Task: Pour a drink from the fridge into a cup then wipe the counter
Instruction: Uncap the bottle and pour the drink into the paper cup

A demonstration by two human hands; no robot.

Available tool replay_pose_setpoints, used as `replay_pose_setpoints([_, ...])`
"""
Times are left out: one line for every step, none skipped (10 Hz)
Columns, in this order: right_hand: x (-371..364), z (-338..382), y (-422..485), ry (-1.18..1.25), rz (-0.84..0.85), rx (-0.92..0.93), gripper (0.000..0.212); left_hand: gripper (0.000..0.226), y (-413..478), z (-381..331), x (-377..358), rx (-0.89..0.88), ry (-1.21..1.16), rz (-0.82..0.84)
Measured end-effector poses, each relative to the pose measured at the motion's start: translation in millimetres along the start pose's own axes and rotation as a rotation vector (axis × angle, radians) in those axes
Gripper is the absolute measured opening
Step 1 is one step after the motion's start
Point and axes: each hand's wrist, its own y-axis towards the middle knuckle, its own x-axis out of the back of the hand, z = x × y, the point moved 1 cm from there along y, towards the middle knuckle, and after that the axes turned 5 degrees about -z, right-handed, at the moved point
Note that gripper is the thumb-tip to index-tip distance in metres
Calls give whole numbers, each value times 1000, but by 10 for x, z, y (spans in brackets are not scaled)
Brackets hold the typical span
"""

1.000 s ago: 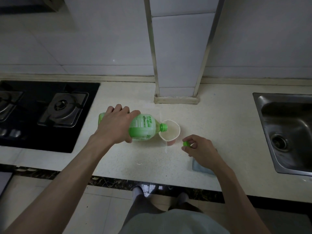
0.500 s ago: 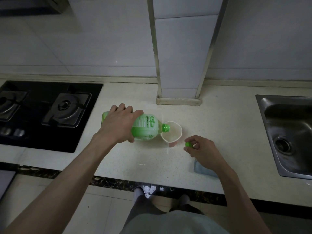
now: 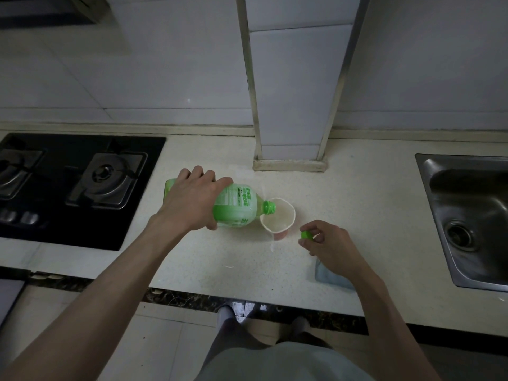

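Note:
My left hand (image 3: 192, 202) grips a green drink bottle (image 3: 239, 206), tipped almost flat with its open neck over the rim of a paper cup (image 3: 279, 221). The cup stands upright on the pale counter (image 3: 357, 204), with pale liquid inside. To the right of the cup, my right hand (image 3: 327, 243) pinches the green bottle cap (image 3: 306, 235) just above the counter. A blue-grey cloth (image 3: 331, 279) lies under my right wrist, partly hidden. A thin streak of spilled liquid (image 3: 272, 244) runs down the counter below the cup.
A black gas hob (image 3: 68, 182) fills the left of the counter. A steel sink (image 3: 472, 215) is sunk in at the right. A tiled column (image 3: 291, 105) meets the counter behind the cup. The counter's dark front edge (image 3: 192, 298) runs above the floor.
The bottle stays tipped over the cup in my left hand. My right hand with the cap has hardly moved. The view has shifted slightly.

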Motion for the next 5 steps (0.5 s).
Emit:
replay_pose_setpoints([-1,9,7,-4,-1,2,26,97,16,-1,14,-3,7,-3])
replay_pose_setpoints([-6,15,11,-11,2,-1,25,97,18,1,26,-8,17,-9])
replay_pose_setpoints([-5,15,8,-12,3,-2,25,97,19,9,33,-10,16,-13])
replay_pose_setpoints([-5,18,11,-9,3,1,25,97,26,13,42,-8,10,-9])
replay_pose_setpoints([-7,21,22,9,3,-7,25,98,30,19,48,-6,14,-8])
